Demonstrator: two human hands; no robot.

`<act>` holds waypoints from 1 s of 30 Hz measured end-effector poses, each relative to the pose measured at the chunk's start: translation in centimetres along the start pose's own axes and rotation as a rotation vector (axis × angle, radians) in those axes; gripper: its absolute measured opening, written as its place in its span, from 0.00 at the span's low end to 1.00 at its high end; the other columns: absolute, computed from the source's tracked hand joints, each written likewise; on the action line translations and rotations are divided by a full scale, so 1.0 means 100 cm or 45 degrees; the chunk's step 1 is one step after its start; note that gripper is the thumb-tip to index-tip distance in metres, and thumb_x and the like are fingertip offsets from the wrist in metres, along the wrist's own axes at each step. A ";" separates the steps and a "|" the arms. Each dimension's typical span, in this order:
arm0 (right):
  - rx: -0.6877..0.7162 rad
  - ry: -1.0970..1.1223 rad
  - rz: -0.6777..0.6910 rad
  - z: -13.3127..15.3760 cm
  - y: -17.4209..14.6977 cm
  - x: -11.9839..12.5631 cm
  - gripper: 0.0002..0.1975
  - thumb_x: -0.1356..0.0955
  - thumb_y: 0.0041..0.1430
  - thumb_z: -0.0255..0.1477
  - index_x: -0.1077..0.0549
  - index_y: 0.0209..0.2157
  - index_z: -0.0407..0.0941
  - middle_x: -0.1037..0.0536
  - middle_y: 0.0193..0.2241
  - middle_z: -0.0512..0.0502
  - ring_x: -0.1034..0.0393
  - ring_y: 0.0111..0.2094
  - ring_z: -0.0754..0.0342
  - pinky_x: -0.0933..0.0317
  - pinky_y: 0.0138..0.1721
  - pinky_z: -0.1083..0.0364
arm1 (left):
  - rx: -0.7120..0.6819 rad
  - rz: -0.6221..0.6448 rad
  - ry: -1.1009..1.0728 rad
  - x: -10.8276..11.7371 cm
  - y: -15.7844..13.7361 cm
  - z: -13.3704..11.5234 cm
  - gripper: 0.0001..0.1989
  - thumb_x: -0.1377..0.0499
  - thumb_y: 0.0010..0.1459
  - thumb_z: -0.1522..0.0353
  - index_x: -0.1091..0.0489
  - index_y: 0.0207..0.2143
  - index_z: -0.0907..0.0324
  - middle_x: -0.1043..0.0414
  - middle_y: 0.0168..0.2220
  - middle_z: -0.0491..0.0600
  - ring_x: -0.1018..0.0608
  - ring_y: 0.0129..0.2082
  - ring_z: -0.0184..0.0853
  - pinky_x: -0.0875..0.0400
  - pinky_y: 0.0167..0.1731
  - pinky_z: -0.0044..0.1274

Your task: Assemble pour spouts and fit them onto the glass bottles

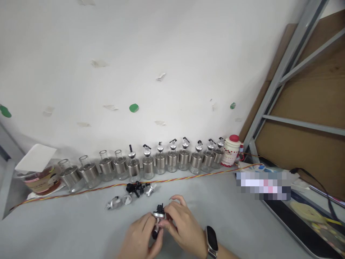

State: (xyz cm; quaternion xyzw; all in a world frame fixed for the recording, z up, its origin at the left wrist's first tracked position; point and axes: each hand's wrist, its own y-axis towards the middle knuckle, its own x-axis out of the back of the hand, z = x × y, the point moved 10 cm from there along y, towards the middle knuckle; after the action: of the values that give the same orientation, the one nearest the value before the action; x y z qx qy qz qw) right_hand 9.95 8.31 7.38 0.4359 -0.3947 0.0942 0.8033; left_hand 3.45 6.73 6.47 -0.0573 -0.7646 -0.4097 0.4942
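Low over the grey table, a silver-and-black bottle pourer (159, 216) sits between my two hands. The fingers of my left hand (141, 233) are closed round its left side and lower end. Thumb and fingers of my right hand (182, 221) pinch it from the right; a watch is on that wrist. Beyond the hands lie loose pourer parts: a silver cap (113, 203), another silver cap (127, 199), several black stoppers (136, 187) and a small silver piece (151, 190).
Along the wall stands a row of glass bottles with steel bands: open-necked ones (88, 174) left, pourer-topped ones (184, 158) right. A twisted red-yellow cord (107, 186) crosses in front. A drink cup (40, 181) stands far left, a red-lidded jar (230, 151) right, a black-edged tray (285, 219) far right.
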 end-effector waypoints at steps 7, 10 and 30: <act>0.022 -0.335 0.140 -0.004 -0.001 -0.018 0.11 0.44 0.61 0.30 0.38 0.26 0.43 0.31 0.22 0.49 0.40 0.25 0.54 0.52 0.40 0.50 | 0.050 0.141 0.087 -0.010 0.000 0.005 0.05 0.50 0.50 0.76 0.40 0.27 0.57 0.32 0.22 0.45 0.27 0.20 0.31 0.33 0.19 0.22; 0.033 -0.412 0.246 -0.003 -0.003 -0.026 0.05 0.41 0.57 0.24 0.38 0.27 0.43 0.31 0.23 0.48 0.40 0.27 0.54 0.53 0.40 0.49 | 0.081 0.116 0.021 -0.016 -0.004 0.007 0.05 0.50 0.50 0.76 0.41 0.27 0.57 0.32 0.22 0.45 0.27 0.20 0.31 0.33 0.19 0.21; -0.353 0.487 0.076 -0.019 -0.013 -0.017 0.16 0.47 0.62 0.36 0.42 0.24 0.45 0.36 0.22 0.50 0.40 0.28 0.56 0.45 0.31 0.58 | 0.499 0.020 -0.573 -0.016 -0.015 0.039 0.13 0.59 0.60 0.65 0.42 0.25 0.56 0.38 0.19 0.42 0.32 0.19 0.28 0.38 0.22 0.18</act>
State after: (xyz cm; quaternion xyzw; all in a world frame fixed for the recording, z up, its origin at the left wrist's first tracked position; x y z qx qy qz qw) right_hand 10.50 9.33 4.75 0.2839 -0.2573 0.1435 0.9125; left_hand 0.72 8.93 3.65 -0.0560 -0.9191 -0.2273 0.3170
